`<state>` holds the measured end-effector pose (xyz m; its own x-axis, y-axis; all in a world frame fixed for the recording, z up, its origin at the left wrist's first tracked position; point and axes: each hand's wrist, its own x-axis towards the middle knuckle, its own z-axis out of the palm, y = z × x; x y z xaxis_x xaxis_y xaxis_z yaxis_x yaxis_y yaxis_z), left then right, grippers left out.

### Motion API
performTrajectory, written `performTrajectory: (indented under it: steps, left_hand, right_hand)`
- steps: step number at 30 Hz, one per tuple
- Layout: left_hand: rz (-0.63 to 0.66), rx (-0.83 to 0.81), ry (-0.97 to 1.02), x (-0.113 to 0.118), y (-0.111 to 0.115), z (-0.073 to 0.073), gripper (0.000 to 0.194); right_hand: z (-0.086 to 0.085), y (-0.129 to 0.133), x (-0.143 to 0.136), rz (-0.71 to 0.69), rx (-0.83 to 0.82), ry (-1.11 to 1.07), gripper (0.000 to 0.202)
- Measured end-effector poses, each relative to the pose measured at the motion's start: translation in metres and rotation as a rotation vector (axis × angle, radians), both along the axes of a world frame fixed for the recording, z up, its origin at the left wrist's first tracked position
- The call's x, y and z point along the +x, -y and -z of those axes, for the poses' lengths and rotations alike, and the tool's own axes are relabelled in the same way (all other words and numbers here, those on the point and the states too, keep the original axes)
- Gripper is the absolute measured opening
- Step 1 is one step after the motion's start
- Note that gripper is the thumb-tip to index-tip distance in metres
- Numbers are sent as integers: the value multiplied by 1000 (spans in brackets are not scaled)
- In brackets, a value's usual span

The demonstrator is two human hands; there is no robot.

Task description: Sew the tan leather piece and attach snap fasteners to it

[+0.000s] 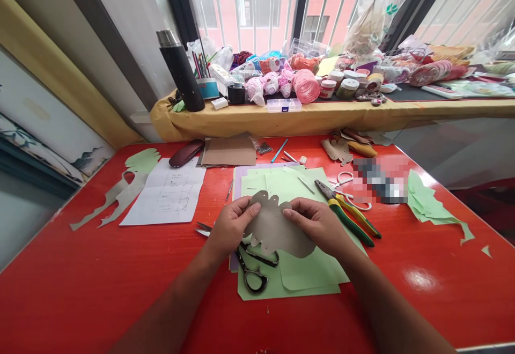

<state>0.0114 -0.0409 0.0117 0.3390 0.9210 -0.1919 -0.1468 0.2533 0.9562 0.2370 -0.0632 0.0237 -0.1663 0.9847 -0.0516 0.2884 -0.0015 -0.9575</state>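
Note:
A grey-brown cut piece (277, 228) with scalloped edges and small holes is held up between both hands, above green paper sheets (309, 268). My left hand (232, 222) pinches its left edge between thumb and fingers. At its upper right edge, my right hand (316, 222) grips it the same way. Black-handled scissors (254, 279) lie below the piece, partly hidden by it and by my left hand. Pliers with green and yellow handles (348, 214) rest just beyond my right hand.
Left on the red table (100, 289) are a drawn-on white sheet (164, 193), paper scraps (124, 187) and a dark case (186, 153). Brown boards (228, 151) lie at the back. White-handled scissors (345, 178) and green scraps (432, 201) lie right. A cluttered sill (257, 120) stands behind.

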Motion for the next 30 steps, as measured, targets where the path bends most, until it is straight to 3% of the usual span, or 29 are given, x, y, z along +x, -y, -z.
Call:
performTrajectory:
  steps: [30]
  left_hand:
    - [-17, -41, 16, 3, -1, 4, 45]
  right_hand:
    - [3, -1, 0, 0, 21, 70, 37]
